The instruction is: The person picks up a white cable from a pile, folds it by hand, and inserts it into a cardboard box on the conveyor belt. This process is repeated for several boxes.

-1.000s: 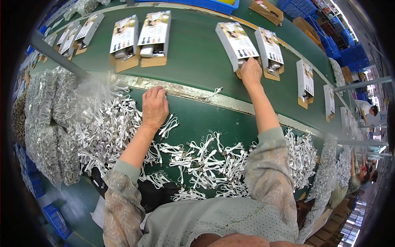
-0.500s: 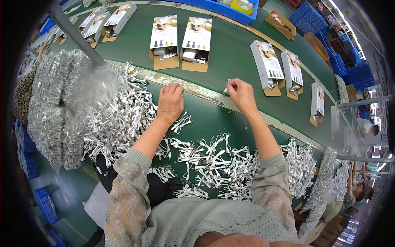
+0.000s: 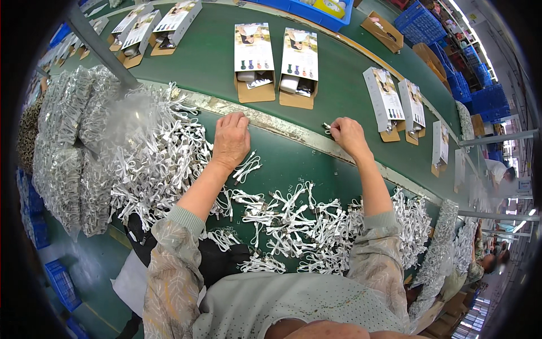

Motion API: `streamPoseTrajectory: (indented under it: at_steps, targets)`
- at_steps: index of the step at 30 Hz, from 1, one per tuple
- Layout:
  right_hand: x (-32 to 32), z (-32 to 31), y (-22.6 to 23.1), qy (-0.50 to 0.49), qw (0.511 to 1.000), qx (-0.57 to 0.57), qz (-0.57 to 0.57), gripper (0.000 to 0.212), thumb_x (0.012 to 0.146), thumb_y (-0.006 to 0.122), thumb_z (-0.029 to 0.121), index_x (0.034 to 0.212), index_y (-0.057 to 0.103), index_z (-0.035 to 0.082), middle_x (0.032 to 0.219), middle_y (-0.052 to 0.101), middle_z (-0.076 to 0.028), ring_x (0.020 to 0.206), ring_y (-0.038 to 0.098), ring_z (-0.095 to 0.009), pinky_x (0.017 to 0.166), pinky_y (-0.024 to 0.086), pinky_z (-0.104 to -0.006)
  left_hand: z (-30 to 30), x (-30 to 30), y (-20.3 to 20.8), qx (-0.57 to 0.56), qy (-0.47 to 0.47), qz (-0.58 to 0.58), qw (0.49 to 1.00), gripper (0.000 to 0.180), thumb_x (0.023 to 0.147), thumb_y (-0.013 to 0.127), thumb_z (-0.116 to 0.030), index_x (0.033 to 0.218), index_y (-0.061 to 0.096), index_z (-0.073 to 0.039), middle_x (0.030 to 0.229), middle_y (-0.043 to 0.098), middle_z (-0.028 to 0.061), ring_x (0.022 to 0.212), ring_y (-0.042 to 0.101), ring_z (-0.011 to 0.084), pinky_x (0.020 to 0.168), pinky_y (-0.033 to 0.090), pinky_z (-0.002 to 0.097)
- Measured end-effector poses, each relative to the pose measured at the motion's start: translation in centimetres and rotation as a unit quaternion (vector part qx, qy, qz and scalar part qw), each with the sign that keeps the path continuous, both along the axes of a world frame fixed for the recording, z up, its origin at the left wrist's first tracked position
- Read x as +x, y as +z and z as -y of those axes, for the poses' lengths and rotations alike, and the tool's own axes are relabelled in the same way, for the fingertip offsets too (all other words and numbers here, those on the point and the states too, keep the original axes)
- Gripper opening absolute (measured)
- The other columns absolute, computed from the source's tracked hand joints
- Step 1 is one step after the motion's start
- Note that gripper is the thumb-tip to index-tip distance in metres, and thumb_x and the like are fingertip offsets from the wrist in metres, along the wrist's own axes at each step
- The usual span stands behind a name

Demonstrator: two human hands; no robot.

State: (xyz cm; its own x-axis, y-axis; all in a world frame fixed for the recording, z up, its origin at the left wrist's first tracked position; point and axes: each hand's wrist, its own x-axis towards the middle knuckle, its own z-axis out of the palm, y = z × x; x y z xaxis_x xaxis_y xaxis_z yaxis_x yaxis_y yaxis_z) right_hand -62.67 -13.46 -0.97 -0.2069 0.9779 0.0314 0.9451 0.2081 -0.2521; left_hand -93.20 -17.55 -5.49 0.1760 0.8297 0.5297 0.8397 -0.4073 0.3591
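Observation:
My right hand (image 3: pixel 349 137) is closed in a pinch on a bundled white cable (image 3: pixel 327 128), held just over the belt side of the worn rail (image 3: pixel 293 131). At the near side of that rail, my left hand (image 3: pixel 231 140) has its fingers curled together; the fingertips are hidden, so whatever they may hold cannot be made out. Beside it on the left rises a large heap of white cables (image 3: pixel 164 164). More loose white cables (image 3: pixel 293 220) lie spread over the green table between my forearms. Beyond the rail stand two open boxes (image 3: pixel 254 48) with white and dark items inside.
Plastic-bagged cable bundles (image 3: pixel 62 169) are stacked at the left, beside a metal post (image 3: pixel 101 45). Several more open boxes (image 3: pixel 384 99) sit on the green belt (image 3: pixel 209 73). A blue bin (image 3: pixel 310 14) stands at the far side, and cable piles (image 3: pixel 412 226) continue at the right.
The boxes on the belt have shifted to the right. My right hand has moved right and slightly nearer with the cable, while my left hand has stayed almost still.

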Motion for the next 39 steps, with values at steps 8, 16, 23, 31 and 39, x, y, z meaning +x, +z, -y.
streamPoseTrajectory:
  at_steps: [8,16,23,31,39]
  targets:
    - [-2.9,-3.8,0.3,-0.15,0.979,0.138,-0.02,0.018,0.077,0.059,0.015,0.074,0.065,-0.001,0.075,0.065,-0.021,0.071,0.064,-0.04,0.069,0.052,-0.0473,0.5,1.7,0.8,-0.01,0.004,-0.01,1.0,0.024,0.072,0.057,-0.001,0.096,0.056,-0.005,0.101,0.056,0.0091,0.099,0.053,0.0262,0.088,0.039,0.0383]
    - [-2.6,-7.5,-4.9,-0.139,0.948,0.286,0.0,0.012,0.083,0.049,0.007,0.088,0.056,-0.002,0.081,0.062,-0.02,0.074,0.062,-0.039,0.065,0.05,-0.0475,-0.5,1.2,-0.9,0.004,-0.007,0.004,1.0,0.019,0.072,0.056,-0.003,0.091,0.056,-0.004,0.098,0.056,0.0099,0.098,0.054,0.0279,0.087,0.04,0.039]
    - [-12.3,7.2,-0.7,0.263,0.938,0.011,-0.224,0.03,0.079,0.063,0.009,0.109,0.06,0.009,0.112,0.058,-0.014,0.101,0.057,-0.031,0.087,0.047,-0.0375,1.0,-1.6,-2.0,0.004,0.001,-0.005,1.0,0.02,0.072,0.057,-0.004,0.093,0.055,-0.004,0.102,0.056,0.0108,0.101,0.053,0.0278,0.088,0.039,0.0399]
    - [-8.5,13.8,0.8,0.186,0.961,0.008,-0.205,0.009,0.079,0.063,0.013,0.083,0.065,0.005,0.076,0.062,-0.012,0.07,0.061,-0.03,0.065,0.05,-0.0384,3.2,1.4,0.0,0.003,-0.001,0.001,1.0,0.018,0.072,0.055,-0.005,0.09,0.057,-0.005,0.1,0.056,0.0099,0.098,0.054,0.0267,0.087,0.04,0.0391]
    - [6.9,9.2,3.2,-0.139,0.982,0.096,-0.083,0.016,0.078,0.059,0.015,0.074,0.067,0.002,0.069,0.063,-0.02,0.066,0.063,-0.035,0.062,0.051,-0.0431,3.4,4.9,1.6,0.005,0.027,-0.033,0.999,0.02,0.073,0.057,-0.004,0.093,0.056,-0.004,0.104,0.058,0.0118,0.102,0.053,0.0294,0.089,0.039,0.0405]
